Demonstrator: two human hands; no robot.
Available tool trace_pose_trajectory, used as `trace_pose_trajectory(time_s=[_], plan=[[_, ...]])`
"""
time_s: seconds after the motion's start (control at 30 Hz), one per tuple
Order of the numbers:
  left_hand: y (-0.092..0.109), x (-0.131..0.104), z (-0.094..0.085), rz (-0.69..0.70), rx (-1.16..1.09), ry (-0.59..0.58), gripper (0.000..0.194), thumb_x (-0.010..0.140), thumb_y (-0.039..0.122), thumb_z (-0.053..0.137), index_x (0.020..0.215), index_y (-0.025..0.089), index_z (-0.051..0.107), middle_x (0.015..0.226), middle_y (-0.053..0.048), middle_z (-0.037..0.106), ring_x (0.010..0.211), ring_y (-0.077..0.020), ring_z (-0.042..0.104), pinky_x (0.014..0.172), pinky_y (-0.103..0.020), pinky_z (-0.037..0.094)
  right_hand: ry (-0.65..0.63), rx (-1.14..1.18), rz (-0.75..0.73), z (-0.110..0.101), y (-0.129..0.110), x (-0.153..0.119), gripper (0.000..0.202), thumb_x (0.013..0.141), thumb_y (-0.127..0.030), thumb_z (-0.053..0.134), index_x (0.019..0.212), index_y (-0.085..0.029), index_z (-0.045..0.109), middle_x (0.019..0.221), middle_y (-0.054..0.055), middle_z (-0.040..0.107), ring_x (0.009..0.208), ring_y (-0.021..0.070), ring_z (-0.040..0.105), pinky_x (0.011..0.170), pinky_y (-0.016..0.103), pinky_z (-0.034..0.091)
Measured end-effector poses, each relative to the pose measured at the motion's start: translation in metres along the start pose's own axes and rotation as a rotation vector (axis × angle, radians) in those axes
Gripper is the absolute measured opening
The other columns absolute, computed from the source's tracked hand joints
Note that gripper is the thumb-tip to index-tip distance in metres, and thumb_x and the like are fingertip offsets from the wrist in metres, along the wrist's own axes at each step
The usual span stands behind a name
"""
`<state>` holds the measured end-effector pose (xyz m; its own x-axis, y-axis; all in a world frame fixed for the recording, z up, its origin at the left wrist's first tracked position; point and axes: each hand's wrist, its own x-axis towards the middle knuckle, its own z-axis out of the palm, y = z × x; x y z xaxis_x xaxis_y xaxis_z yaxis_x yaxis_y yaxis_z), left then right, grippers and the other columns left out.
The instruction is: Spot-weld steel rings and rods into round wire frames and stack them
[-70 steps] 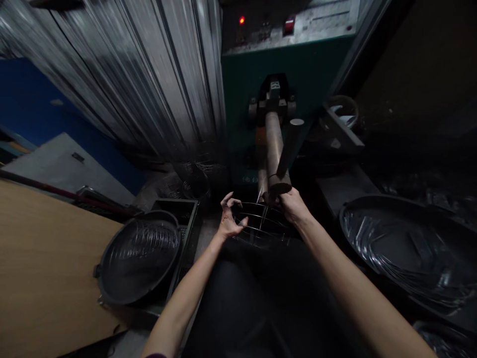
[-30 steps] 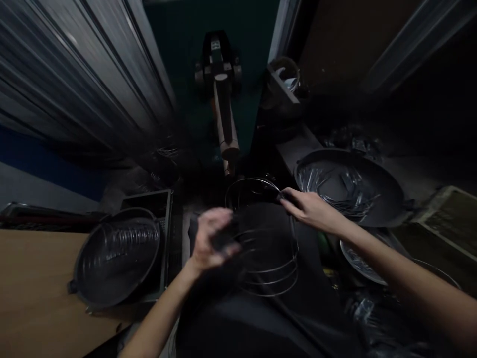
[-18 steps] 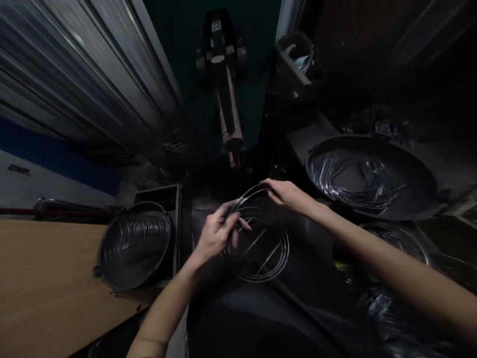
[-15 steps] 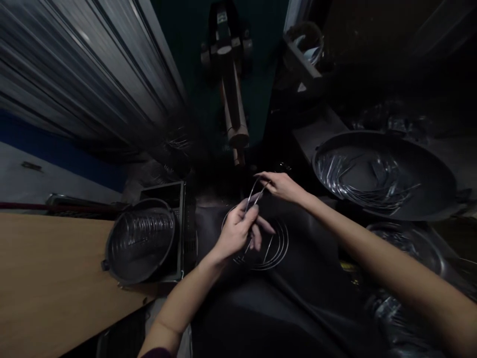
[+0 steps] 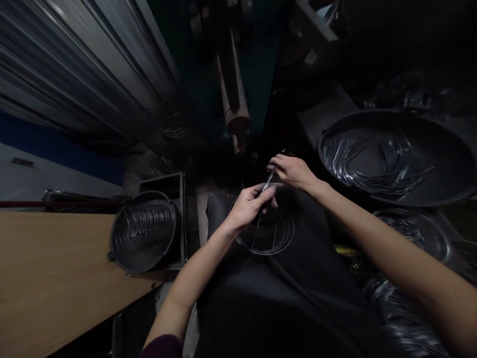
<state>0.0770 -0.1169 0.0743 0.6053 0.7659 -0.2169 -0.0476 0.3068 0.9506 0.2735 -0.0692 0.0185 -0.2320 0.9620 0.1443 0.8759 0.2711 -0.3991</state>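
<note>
Metal wire frame [image 5: 275,233]: top in left grip [image 5: 250,204], right grip [image 5: 293,170]; rest below.

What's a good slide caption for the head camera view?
Left hand and right hand grip shiny wire, wire rings showing below against dark cloth.

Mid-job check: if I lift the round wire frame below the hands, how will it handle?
Probably light: the wire frame is thin wire with open gaps. Likely springy rather than floppy, since its visible curves look smoothly round. It might snag, as openings show between its curved and straight wires.
</note>
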Motion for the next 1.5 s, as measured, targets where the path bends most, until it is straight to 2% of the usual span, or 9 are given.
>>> trace_pose_trajectory(time_s=[0.3, 0.47, 0.6, 0.8, 0.93, 1.03, 1.17, 1.4, 1.5], plan=[[0.007, 0.03, 0.004, -0.14, -0.448, 0.088, 0.044, 0.087, 0.047, 0.051, 0.104, 0.01, 0.066, 0.07, -0.003, 0.061, 0.057, -0.0054, 0.053, 0.06, -0.019, 0.041, 0.188, 0.272, 0.193, -0.007, -0.031, -0.026, 0.032, 0.089, -0.026, 0.041, 0.113, -0.018, 0.061, 0.107, 0.011, 0.063, 0.097, 0.0251, 0.058, 0.086, 0.039, 0.045], [0.005, 0.051, -0.016, -0.144, -0.289, -0.027, 0.042, 0.088, 0.047, 0.049, 0.102, 0.013, 0.069, 0.083, -0.004, 0.065, 0.068, -0.0064, 0.056, 0.065, -0.018, 0.04, -0.066, 0.621, 0.209, 0.009, -0.093, -0.088, 0.025, 0.087, -0.037, 0.052, 0.097, -0.02, 0.066, 0.096, 0.006, 0.068, 0.088, 0.021, 0.063, 0.079, 0.032, 0.049], [0.004, 0.048, -0.027, -0.123, -0.121, -0.135, 0.052, 0.089, 0.053, 0.042, 0.112, 0.012, 0.065, 0.086, -0.006, 0.065, 0.071, -0.0091, 0.057, 0.073, -0.023, 0.044, -0.065, 0.639, 0.264, 0.029, -0.119, -0.099, 0.019, 0.085, -0.035, 0.055, 0.085, -0.02, 0.067, 0.085, 0.004, 0.069, 0.078, 0.0208, 0.064, 0.077, 0.032, 0.049], [-0.023, -0.036, -0.069, 0.161, 0.53, 0.038, 0.05, 0.089, 0.043, 0.047, 0.134, 0.022, 0.043, 0.118, -0.008, 0.059, 0.106, -0.0192, 0.055, 0.095, -0.036, 0.041, -0.163, 0.755, 0.345, 0.012, -0.098, -0.101, 0.036, 0.086, -0.039, 0.053, 0.119, -0.024, 0.06, 0.109, 0.004, 0.066, 0.095, 0.0221, 0.062, 0.085, 0.035, 0.049], [-0.087, -0.091, -0.084, 0.251, 1.114, -0.186, 0.054, 0.085, 0.041, 0.056, 0.134, 0.023, 0.043, 0.13, -0.013, 0.05, 0.126, -0.0283, 0.041, 0.105, -0.052, 0.029, -0.38, 0.836, 0.22, 0.015, -0.099, -0.101, 0.03, 0.084, -0.041, 0.056, 0.103, -0.022, 0.068, 0.103, 0.006, 0.067, 0.094, 0.0227, 0.062, 0.088, 0.038, 0.048], [-0.119, -0.085, -0.086, 0.333, 1.342, -0.233, 0.038, 0.087, 0.042, 0.051, 0.119, 0.022, 0.057, 0.108, -0.009, 0.061, 0.115, -0.0253, 0.05, 0.105, -0.052, 0.027, -0.248, 0.907, 0.372, 0.019, -0.099, -0.085, 0.03, 0.081, -0.045, 0.059, 0.09, -0.018, 0.068, 0.085, 0.007, 0.068, 0.073, 0.0197, 0.065, 0.072, 0.034, 0.053], [-0.109, -0.046, -0.084, 0.39, 1.286, -0.156, 0.039, 0.092, 0.046, 0.038, 0.107, 0.022, 0.064, 0.078, -0.003, 0.061, 0.08, -0.0152, 0.056, 0.087, -0.033, 0.04, -0.028, 0.983, 0.604, 0.014, -0.091, -0.048, 0.039, 0.068, -0.048, 0.072, 0.087, -0.016, 0.062, 0.064, 0.003, 0.065, 0.038, 0.01, 0.05, 0.037, 0.022, 0.04], [-0.098, -0.062, -0.065, 0.585, 1.291, 0.027, 0.079, 0.075, 0.069, 0.048, 0.136, 0.019, 0.04, 0.132, -0.016, 0.044, 0.126, -0.0324, 0.034, 0.105, -0.05, 0.022, 0.107, 1.235, 0.825, 0.017, -0.081, -0.039, 0.046, 0.051, -0.048, 0.084, 0.069, -0.017, 0.054, 0.056, -0.001, 0.059, 0.038, 0.0043, 0.042, 0.031, 0.014, 0.028], [-0.113, -0.069, -0.061, 0.622, 1.362, 0.075, 0.071, 0.078, 0.051, 0.057, 0.139, 0.021, 0.036, 0.134, -0.014, 0.042, 0.127, -0.0317, 0.032, 0.107, -0.051, 0.02, 0.083, 1.396, 0.891, 0.011, -0.077, -0.042, 0.048, 0.044, -0.045, 0.088, 0.069, -0.016, 0.058, 0.064, 0.0, 0.061, 0.051, 0.006, 0.05, 0.037, 0.012, 0.034]])
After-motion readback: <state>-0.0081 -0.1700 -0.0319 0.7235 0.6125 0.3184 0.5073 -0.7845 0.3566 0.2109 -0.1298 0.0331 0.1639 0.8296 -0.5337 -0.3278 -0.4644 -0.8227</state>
